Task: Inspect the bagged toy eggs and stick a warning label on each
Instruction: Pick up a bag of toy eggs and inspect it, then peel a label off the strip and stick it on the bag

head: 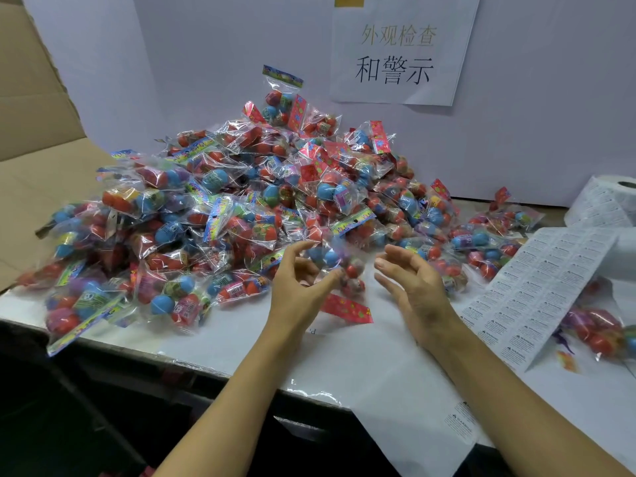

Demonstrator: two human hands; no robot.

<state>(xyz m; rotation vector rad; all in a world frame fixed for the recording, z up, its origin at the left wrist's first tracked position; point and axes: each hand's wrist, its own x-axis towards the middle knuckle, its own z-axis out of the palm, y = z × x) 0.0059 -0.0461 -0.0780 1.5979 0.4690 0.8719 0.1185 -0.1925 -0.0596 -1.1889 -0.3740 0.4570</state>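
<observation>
A clear bag of toy eggs (pixel 339 266) with a red header card hangs blurred just above the white table (pixel 344 359), between my hands. My left hand (pixel 297 287) pinches it, thumb against its lower left side. My right hand (pixel 409 284) hovers a little to the bag's right, its fingers loosely curled and holding nothing. A strip of warning labels (pixel 537 290) lies on the table at the right, running from a label roll (pixel 605 204) at the far right.
A large pile of bagged eggs (pixel 223 208) covers the table's left and back. Another bag (pixel 599 328) lies right of the label strip. A flattened cardboard box (pixel 34 132) stands at left. A paper sign (pixel 399 53) hangs on the white back board.
</observation>
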